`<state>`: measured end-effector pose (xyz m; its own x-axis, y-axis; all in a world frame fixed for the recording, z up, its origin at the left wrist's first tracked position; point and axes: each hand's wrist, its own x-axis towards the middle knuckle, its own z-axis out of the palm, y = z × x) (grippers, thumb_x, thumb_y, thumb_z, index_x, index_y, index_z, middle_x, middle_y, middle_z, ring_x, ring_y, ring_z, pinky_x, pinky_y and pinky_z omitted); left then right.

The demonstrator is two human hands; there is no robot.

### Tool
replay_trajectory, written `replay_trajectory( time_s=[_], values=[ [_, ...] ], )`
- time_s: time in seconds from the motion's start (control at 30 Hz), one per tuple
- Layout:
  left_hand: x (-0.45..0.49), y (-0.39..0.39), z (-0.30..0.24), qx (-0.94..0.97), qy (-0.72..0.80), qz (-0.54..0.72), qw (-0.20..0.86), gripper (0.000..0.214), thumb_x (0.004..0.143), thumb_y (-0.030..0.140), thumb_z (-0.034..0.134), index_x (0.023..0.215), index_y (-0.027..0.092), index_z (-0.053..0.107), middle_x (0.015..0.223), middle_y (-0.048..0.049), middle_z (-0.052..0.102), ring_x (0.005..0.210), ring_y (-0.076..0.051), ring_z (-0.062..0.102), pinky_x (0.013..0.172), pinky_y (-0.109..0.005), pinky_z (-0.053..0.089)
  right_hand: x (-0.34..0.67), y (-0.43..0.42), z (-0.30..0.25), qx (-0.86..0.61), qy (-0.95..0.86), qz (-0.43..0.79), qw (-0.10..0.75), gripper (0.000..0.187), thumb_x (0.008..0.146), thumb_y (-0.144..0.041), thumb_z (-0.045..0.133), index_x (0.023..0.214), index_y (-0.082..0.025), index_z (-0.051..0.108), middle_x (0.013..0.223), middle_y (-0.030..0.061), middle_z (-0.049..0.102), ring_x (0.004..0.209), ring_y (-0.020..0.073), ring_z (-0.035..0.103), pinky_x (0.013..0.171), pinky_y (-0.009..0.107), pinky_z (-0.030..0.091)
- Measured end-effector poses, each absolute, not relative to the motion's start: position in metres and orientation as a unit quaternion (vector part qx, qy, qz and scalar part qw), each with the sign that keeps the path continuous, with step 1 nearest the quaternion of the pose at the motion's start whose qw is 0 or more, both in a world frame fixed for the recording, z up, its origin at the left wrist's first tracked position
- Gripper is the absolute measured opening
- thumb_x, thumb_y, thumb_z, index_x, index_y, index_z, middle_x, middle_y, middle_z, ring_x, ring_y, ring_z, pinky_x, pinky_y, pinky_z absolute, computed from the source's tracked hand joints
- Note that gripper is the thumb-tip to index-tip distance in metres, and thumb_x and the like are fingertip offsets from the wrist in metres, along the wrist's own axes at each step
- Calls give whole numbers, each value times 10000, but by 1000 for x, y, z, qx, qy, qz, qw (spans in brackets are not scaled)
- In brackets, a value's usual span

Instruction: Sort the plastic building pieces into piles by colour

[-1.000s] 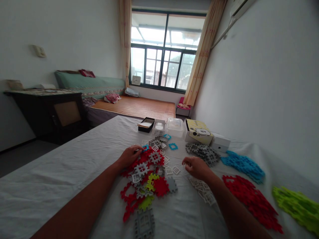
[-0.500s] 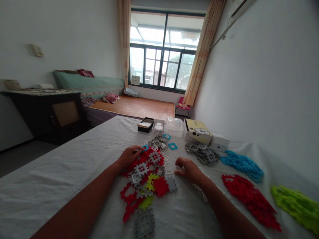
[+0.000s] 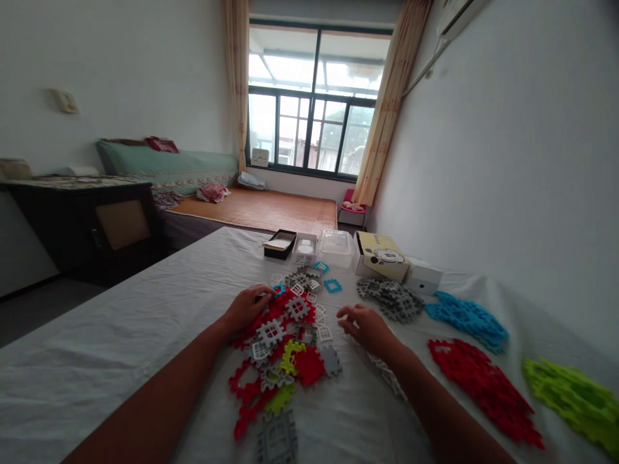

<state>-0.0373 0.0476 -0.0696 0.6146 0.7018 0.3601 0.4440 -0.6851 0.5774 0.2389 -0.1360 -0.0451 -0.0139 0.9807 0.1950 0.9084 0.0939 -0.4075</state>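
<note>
My left hand (image 3: 247, 308) is at the left edge of a mixed heap of interlocking plastic building tiles, its fingers bent together at a small blue tile (image 3: 279, 290). Red tiles (image 3: 264, 317) lie below and beside those fingers. On the heap's right side, my right hand (image 3: 366, 326) hovers low over the cloth with its fingers apart and nothing visible in them. White window-shaped pieces (image 3: 324, 333) lie just left of its fingertips, and more white lattice pieces (image 3: 387, 375) show partly under its wrist. Grey tiles (image 3: 271, 332) and a lime-green tile (image 3: 291, 356) top the heap.
Sorted piles of grey tiles (image 3: 389, 299), blue tiles (image 3: 467, 320), red tiles (image 3: 483, 390) and lime tiles (image 3: 573, 399) line the right. Behind stand a black box (image 3: 276, 252), a clear plastic tub (image 3: 336, 256), a yellow cartoon box (image 3: 382, 254) and a white box (image 3: 425, 278).
My right hand's fingers have spread, and a white piece that showed by its fingertips is no longer seen there. My left hand stays at the blue tile. The view has shifted slightly.
</note>
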Motion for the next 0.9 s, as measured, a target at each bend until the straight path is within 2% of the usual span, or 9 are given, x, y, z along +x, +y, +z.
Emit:
replay_trajectory(
  time_s=[0.13, 0.3, 0.4, 0.47, 0.57, 0.67, 0.73, 0.8, 0.9],
  values=[
    [-37, 47, -68, 872, 329, 288, 220, 309, 819, 382, 428, 931, 221, 667, 988, -32, 681, 942, -201, 606, 871, -298, 446, 215, -133, -48, -634, -742, 71, 204, 260, 780, -398, 620, 991, -249, 650, 979, 37, 663, 966, 185, 551, 826, 276, 406],
    [-37, 48, -69, 874, 326, 288, 216, 303, 818, 384, 427, 932, 230, 662, 975, -27, 683, 942, -203, 603, 877, -306, 441, 206, -132, -49, -641, -751, 51, 151, 215, 792, -352, 612, 980, -257, 657, 977, 47, 655, 970, 196, 553, 861, 300, 390],
    [-37, 48, -69, 874, 327, 285, 217, 301, 822, 388, 426, 933, 235, 660, 979, -26, 683, 948, -200, 604, 884, -304, 440, 204, -130, -53, -656, -730, 71, 179, 320, 745, -305, 657, 1059, -249, 621, 945, 41, 649, 894, 178, 574, 806, 279, 412],
    [-37, 48, -69, 875, 327, 285, 217, 306, 825, 389, 424, 940, 233, 661, 981, -27, 682, 946, -199, 607, 875, -297, 446, 206, -129, -54, -671, -704, 101, 212, 321, 709, -281, 680, 1021, -225, 628, 883, 25, 642, 785, 149, 576, 714, 240, 427],
    [-37, 48, -69, 876, 325, 285, 214, 309, 824, 387, 425, 937, 228, 664, 978, -29, 683, 936, -199, 610, 861, -291, 451, 224, -132, -47, -656, -705, 131, 236, 161, 775, -317, 592, 856, -195, 660, 763, 0, 631, 680, 120, 551, 632, 211, 405],
    [-38, 50, -71, 876, 322, 289, 212, 308, 820, 387, 428, 936, 226, 664, 972, -30, 684, 930, -202, 610, 866, -297, 446, 258, -141, -32, -660, -708, 170, 188, 330, 862, -391, 442, 753, -177, 669, 605, -14, 594, 565, 107, 516, 557, 208, 370],
    [-38, 51, -72, 876, 321, 291, 213, 309, 822, 389, 424, 936, 228, 662, 981, -30, 684, 934, -202, 611, 871, -299, 443, 276, -146, -26, -688, -692, 156, 152, 392, 869, -428, 417, 723, -173, 676, 576, -2, 589, 541, 116, 513, 549, 221, 371],
    [-38, 51, -72, 876, 321, 291, 213, 310, 829, 390, 417, 939, 231, 660, 993, -27, 682, 940, -200, 613, 876, -296, 440, 279, -145, -28, -711, -675, 95, 172, 365, 867, -420, 432, 792, -172, 688, 702, 36, 648, 643, 145, 563, 631, 247, 411],
    [-37, 50, -72, 876, 325, 289, 209, 305, 831, 386, 419, 938, 230, 659, 991, -23, 683, 944, -196, 613, 873, -287, 442, 254, -135, -41, -684, -691, 31, 232, 314, 876, -343, 443, 1064, -181, 636, 1023, 83, 661, 939, 190, 570, 849, 299, 413]
  ],
)
